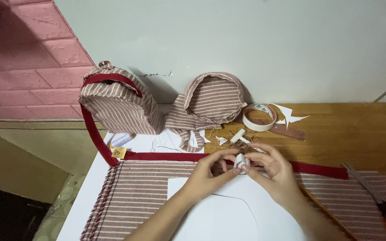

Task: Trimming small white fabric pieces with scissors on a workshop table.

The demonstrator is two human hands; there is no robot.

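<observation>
My left hand [211, 172] and my right hand [273, 172] meet over the middle of the table, both pinching a small white folded piece [242, 163] between the fingertips. Beneath them lies a white paper pattern [222, 209] with a curved pencil line, on top of brown-and-white striped fabric [139, 192]. A dark red strap [170, 156] runs along the fabric's far edge, just behind my fingers.
A striped fabric bag with a red handle [119, 105] stands at the back left, a striped round piece [213, 98] beside it. A roll of white tape [259, 117], paper scraps [291, 115], a white spool [237, 135] and scissors [367, 185] lie on the wooden table [345, 134].
</observation>
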